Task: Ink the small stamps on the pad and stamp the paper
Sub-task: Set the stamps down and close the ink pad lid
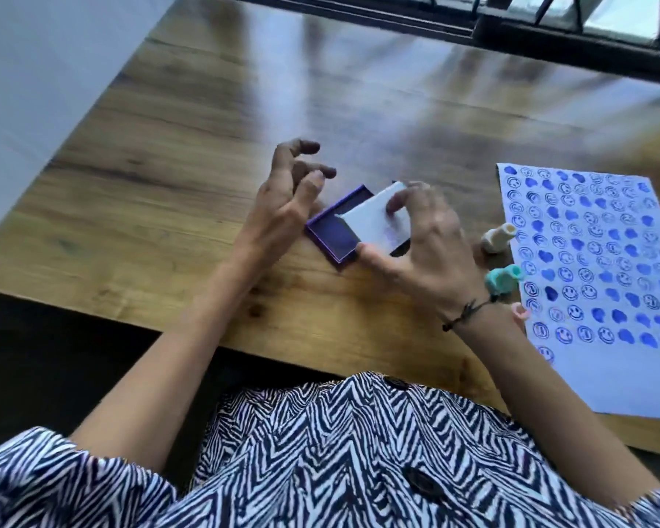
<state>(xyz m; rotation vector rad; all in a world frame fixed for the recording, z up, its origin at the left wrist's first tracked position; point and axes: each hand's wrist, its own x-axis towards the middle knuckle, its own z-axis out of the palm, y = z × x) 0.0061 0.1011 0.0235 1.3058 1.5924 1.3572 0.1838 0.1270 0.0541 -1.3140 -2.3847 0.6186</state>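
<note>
A purple ink pad [330,232] lies on the wooden table [161,192] in the middle. Its pale lid [374,219] sits tilted over the pad's right half, and my right hand [427,242] grips that lid by its edges with thumb and fingers. My left hand [282,207] hovers just left of the pad with fingers loosely curled, holding nothing. Three small stamps lie to the right of the pad: a cream one [498,238], a teal one [503,280] and a pink one [521,312], partly hidden by my wrist. The paper [602,375] at right is covered with blue smileys and hearts.
The table's near edge runs in front of my zebra-patterned shirt [340,451]. A dark window frame [511,28] lines the far edge. Bare wood stretches left of and behind the pad.
</note>
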